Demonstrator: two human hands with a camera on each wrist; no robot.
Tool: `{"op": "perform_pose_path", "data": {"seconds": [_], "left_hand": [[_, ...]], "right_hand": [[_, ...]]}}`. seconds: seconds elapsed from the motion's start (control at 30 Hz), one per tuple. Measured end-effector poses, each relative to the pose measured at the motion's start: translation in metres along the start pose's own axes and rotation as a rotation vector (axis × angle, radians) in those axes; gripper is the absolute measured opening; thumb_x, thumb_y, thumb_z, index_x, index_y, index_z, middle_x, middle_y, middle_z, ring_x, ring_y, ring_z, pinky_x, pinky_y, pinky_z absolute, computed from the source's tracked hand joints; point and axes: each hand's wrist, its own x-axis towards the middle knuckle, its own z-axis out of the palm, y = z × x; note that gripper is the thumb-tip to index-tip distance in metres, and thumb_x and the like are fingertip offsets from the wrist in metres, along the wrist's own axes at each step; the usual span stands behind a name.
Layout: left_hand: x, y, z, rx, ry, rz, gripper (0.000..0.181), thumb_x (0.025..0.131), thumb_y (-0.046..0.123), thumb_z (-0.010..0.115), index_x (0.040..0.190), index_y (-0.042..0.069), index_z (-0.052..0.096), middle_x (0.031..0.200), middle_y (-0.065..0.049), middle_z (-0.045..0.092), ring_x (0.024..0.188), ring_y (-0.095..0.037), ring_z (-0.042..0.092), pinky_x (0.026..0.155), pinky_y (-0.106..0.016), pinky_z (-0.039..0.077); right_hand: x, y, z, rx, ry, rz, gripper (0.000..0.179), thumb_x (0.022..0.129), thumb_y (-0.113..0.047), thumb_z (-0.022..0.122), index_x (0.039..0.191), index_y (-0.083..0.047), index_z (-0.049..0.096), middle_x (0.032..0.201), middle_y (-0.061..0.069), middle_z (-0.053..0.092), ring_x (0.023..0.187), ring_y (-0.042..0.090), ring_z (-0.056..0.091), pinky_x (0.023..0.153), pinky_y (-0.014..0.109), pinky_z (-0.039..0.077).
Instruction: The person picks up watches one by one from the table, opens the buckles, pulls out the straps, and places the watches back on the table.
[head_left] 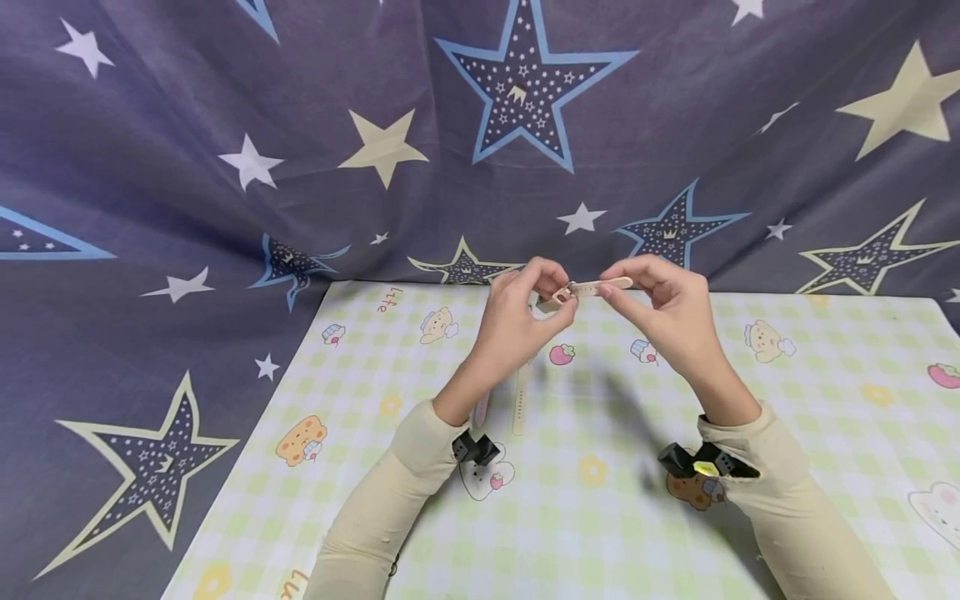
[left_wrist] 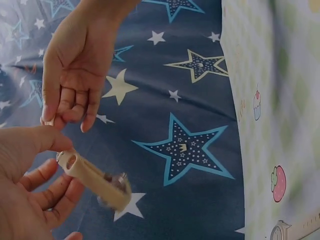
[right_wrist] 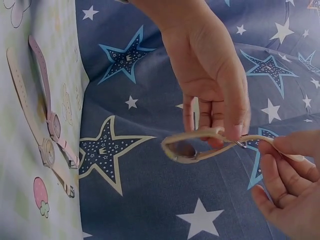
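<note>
A beige wristwatch (head_left: 611, 285) is held up between both hands, its strap bent into a loop and running through the metal buckle. My left hand (head_left: 521, 317) pinches it by the buckle with thumb and fingers. The right hand (head_left: 671, 317) pinches the free end of the strap between thumb and forefinger. In the left wrist view the looped watch (left_wrist: 95, 182) hangs beyond the left fingertips, slightly blurred. Seen from the right wrist, the loop of the watch (right_wrist: 197, 136) lies sideways, its dial turned mostly away.
On the checked tabletop (head_left: 600, 533) lie a cream wristwatch (right_wrist: 48, 152) and a pink wristwatch (right_wrist: 54, 126), side by side. In the head view the left arm partly covers them. A dark blue star-patterned curtain (head_left: 300, 108) hangs behind the table's far edge.
</note>
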Motion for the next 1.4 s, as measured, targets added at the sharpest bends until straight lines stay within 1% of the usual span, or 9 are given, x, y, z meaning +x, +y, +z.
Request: {"op": "perform_pose_path", "data": {"seconds": [0.07, 0.13, 0.27, 0.47, 0.7, 0.87, 1.07, 1.13, 1.4], "left_hand": [[0.0, 0.001, 0.0, 0.004, 0.016, 0.032, 0.016, 0.088, 0.012, 0.076, 0.098, 0.011, 0.065, 0.085, 0.0, 0.072, 0.081, -0.013, 0.067, 0.106, -0.041, 0.043], [0.0, 0.002, 0.001, -0.004, 0.021, 0.05, 0.014, 0.088, 0.01, 0.076, 0.097, 0.011, 0.065, 0.085, 0.0, 0.073, 0.082, -0.012, 0.068, 0.109, -0.044, 0.042], [-0.001, 0.002, 0.002, -0.009, 0.014, 0.07, 0.007, 0.09, 0.011, 0.075, 0.093, 0.011, 0.068, 0.082, 0.001, 0.074, 0.082, -0.011, 0.068, 0.111, -0.045, 0.04], [0.0, 0.002, 0.001, -0.017, -0.003, 0.081, 0.006, 0.09, 0.012, 0.076, 0.092, 0.011, 0.07, 0.08, 0.001, 0.074, 0.079, -0.01, 0.067, 0.109, -0.042, 0.041], [0.001, 0.002, -0.004, -0.102, -0.096, 0.054, 0.004, 0.092, 0.011, 0.074, 0.09, 0.012, 0.071, 0.081, 0.002, 0.073, 0.079, -0.008, 0.066, 0.094, -0.029, 0.045], [0.001, 0.002, -0.006, -0.139, -0.141, 0.059, 0.002, 0.091, 0.011, 0.072, 0.09, 0.011, 0.071, 0.085, 0.003, 0.073, 0.082, -0.007, 0.064, 0.092, -0.028, 0.046], [-0.001, 0.002, -0.008, -0.238, -0.151, 0.007, 0.009, 0.088, 0.008, 0.073, 0.088, 0.015, 0.067, 0.083, 0.005, 0.066, 0.082, -0.007, 0.061, 0.082, -0.025, 0.051], [-0.002, 0.002, -0.009, -0.262, -0.152, -0.006, 0.011, 0.088, 0.009, 0.074, 0.087, 0.016, 0.066, 0.082, 0.006, 0.065, 0.081, -0.007, 0.06, 0.079, -0.024, 0.051], [-0.001, 0.003, -0.017, -0.263, -0.123, -0.039, 0.007, 0.087, 0.008, 0.07, 0.089, 0.014, 0.067, 0.082, 0.004, 0.068, 0.083, -0.008, 0.063, 0.084, -0.027, 0.051]], "right_hand": [[0.0, 0.0, 0.0, 0.006, 0.005, -0.002, 0.011, 0.087, 0.014, 0.07, 0.098, 0.012, 0.07, 0.089, -0.003, 0.076, 0.088, 0.008, 0.071, 0.086, 0.021, 0.054], [0.0, 0.0, 0.0, 0.015, 0.008, 0.008, 0.012, 0.088, 0.014, 0.069, 0.099, 0.012, 0.07, 0.089, -0.003, 0.076, 0.088, 0.007, 0.071, 0.087, 0.021, 0.054], [0.0, 0.0, -0.001, 0.04, 0.006, 0.028, 0.012, 0.089, 0.014, 0.068, 0.1, 0.012, 0.069, 0.089, -0.003, 0.076, 0.089, 0.006, 0.07, 0.088, 0.021, 0.054], [0.0, 0.0, -0.003, 0.053, -0.018, 0.022, 0.01, 0.09, 0.01, 0.069, 0.1, 0.011, 0.069, 0.088, -0.003, 0.076, 0.088, 0.006, 0.07, 0.086, 0.02, 0.054], [0.0, -0.003, -0.005, 0.058, -0.063, 0.017, 0.01, 0.089, 0.011, 0.069, 0.099, 0.01, 0.07, 0.089, -0.003, 0.076, 0.088, 0.007, 0.07, 0.088, 0.021, 0.054], [0.0, -0.004, -0.009, 0.1, -0.088, 0.019, 0.01, 0.089, 0.012, 0.069, 0.099, 0.01, 0.069, 0.089, -0.001, 0.077, 0.086, 0.009, 0.07, 0.086, 0.022, 0.055], [0.001, -0.006, -0.014, 0.13, -0.098, 0.059, 0.009, 0.089, 0.009, 0.071, 0.097, 0.007, 0.07, 0.088, -0.001, 0.078, 0.081, 0.013, 0.068, 0.072, 0.019, 0.052], [0.001, -0.007, -0.015, 0.14, -0.107, 0.068, 0.008, 0.089, 0.01, 0.07, 0.097, 0.007, 0.07, 0.088, -0.001, 0.078, 0.079, 0.012, 0.068, 0.07, 0.019, 0.052], [0.001, -0.007, -0.017, 0.147, -0.097, 0.076, 0.009, 0.089, 0.009, 0.07, 0.098, 0.006, 0.07, 0.083, -0.001, 0.076, 0.064, 0.008, 0.059, 0.061, 0.019, 0.046]]}}
